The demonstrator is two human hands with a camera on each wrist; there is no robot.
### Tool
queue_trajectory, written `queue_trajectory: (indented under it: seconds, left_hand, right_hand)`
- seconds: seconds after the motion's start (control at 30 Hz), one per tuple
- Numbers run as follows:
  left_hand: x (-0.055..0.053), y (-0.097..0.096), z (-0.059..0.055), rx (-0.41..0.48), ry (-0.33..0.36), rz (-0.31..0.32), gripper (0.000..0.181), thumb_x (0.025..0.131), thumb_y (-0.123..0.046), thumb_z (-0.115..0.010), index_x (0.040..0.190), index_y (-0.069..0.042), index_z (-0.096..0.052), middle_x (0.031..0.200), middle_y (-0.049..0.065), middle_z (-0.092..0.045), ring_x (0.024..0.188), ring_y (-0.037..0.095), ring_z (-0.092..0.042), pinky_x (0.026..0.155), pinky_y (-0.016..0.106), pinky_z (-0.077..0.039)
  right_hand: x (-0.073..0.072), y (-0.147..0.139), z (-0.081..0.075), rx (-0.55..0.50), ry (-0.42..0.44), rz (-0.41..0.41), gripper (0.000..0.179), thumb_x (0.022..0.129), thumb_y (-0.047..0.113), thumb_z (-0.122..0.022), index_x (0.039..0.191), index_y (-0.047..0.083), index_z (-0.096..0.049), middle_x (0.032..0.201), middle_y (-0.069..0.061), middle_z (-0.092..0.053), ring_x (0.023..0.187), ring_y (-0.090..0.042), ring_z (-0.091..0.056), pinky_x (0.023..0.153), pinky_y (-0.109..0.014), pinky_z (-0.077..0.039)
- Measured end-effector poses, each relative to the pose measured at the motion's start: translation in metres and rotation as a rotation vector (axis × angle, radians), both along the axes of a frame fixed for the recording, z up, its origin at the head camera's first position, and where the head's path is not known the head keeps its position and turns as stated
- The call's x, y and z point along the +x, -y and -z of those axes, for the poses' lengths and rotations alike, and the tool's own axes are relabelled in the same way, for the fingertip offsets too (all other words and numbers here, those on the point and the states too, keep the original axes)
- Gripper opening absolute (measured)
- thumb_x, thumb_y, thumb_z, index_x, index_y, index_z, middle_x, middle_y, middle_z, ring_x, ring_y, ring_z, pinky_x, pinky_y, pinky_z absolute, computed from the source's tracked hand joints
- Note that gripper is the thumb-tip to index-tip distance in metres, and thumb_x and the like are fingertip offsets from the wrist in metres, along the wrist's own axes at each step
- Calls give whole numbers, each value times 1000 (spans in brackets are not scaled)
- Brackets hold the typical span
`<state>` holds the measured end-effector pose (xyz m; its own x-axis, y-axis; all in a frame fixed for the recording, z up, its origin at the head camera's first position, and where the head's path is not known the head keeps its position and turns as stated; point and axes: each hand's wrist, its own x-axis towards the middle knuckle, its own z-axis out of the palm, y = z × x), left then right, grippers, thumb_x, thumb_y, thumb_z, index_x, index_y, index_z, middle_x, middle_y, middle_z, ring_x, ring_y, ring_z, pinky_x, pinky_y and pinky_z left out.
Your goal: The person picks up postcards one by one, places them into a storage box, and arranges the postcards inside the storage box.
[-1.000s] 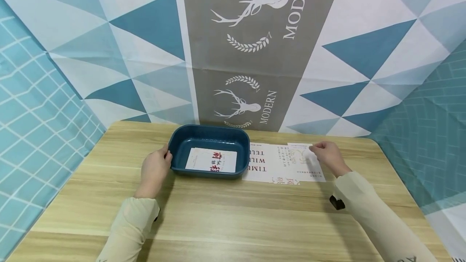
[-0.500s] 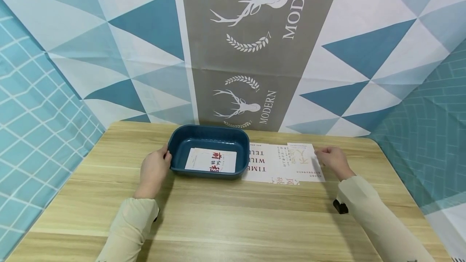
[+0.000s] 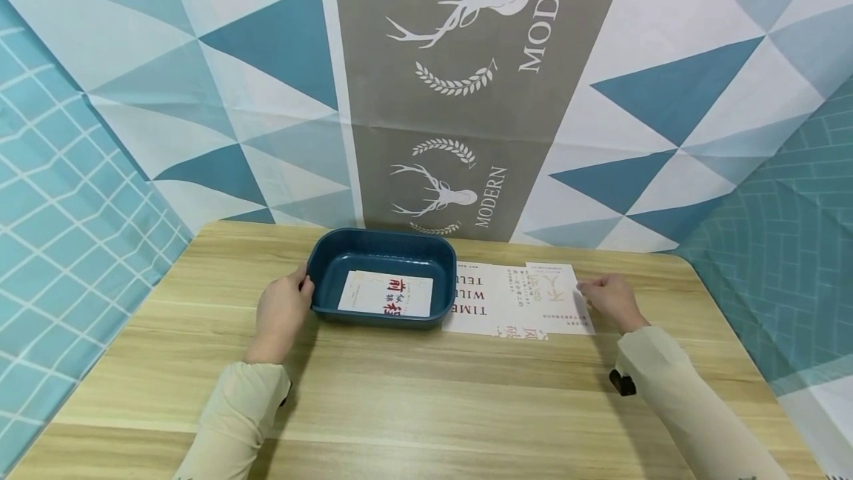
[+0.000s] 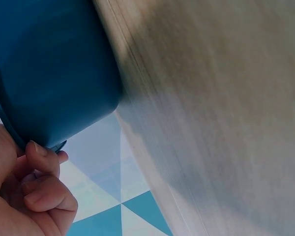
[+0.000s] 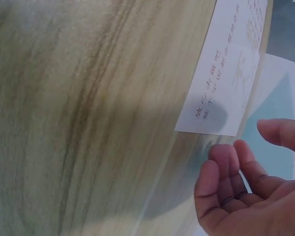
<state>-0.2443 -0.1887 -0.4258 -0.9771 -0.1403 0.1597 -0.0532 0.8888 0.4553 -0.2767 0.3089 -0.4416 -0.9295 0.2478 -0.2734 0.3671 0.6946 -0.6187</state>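
Observation:
My left hand (image 3: 285, 308) grips the left rim of a dark blue rectangular basin (image 3: 386, 244). In the left wrist view the fingers (image 4: 44, 160) curl at the rim of the basin (image 4: 54, 69). Inside the basin lie white cards (image 3: 363, 292) with red and black characters. My right hand (image 3: 613, 298) hovers by the right edge of a row of printed white cards (image 3: 566, 313) on the table. Seen from the right wrist, its thumb (image 5: 280, 132) and fingers (image 5: 206, 187) stand apart with nothing between them, just short of the card (image 5: 211, 108).
The wooden table (image 3: 426, 406) stretches in front of both arms. Behind it rises a patterned wall covering (image 3: 426, 117) with triangles and deer prints. The card row runs from the basin's right side, and its left end is hidden behind the basin.
My right hand has drawn slightly right off the rightmost card, uncovering its gold characters, then stayed nearly still. The left hand and the basin have not moved.

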Motion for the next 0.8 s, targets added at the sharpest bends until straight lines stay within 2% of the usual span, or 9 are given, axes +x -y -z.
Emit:
queue_trajectory:
  seconds: [0.1,0.2,0.27,0.37,0.53,0.8]
  left_hand:
    - [0,0,1,1,-16,4,39,95,-12,-44,129,6,-52,115,31,-59,86,42,-63,75,53,-48]
    - [0,1,3,-4,-41,12,38,94,-11,-44,127,7,-53,112,32,-61,82,42,-64,73,53,-48]
    - [0,0,3,-5,-56,16,37,94,-11,-45,126,7,-54,110,32,-61,82,43,-64,72,53,-49]
    - [0,0,3,-4,-62,16,37,94,-10,-45,125,7,-55,111,31,-61,83,44,-63,73,53,-49]
    - [-1,0,1,-6,-44,10,38,94,-11,-45,127,7,-53,113,31,-60,83,42,-63,74,53,-48]
    - [-1,0,1,-11,-28,15,39,94,-11,-44,127,7,-53,113,32,-60,82,41,-63,74,53,-48]
  right_hand:
    - [1,-1,2,-37,43,-34,40,92,29,-51,101,-9,-63,59,0,-50,58,-15,-44,55,-28,-37]
    - [0,-2,5,-48,79,-65,39,93,32,-51,82,-3,-62,51,4,-43,50,-12,-39,50,-27,-35]
    - [-2,0,7,-20,81,-82,40,92,34,-52,65,4,-54,47,5,-38,45,-11,-36,47,-27,-34]
    - [-3,5,8,44,64,-94,47,89,38,-56,54,13,-39,46,6,-33,45,-9,-32,48,-27,-32]
    - [-5,13,6,103,50,-79,52,85,38,-63,51,15,-31,46,7,-26,45,-9,-26,49,-26,-29]
    - [-4,19,4,74,60,-57,46,84,28,-65,53,14,-34,45,6,-30,43,-10,-33,48,-26,-32]
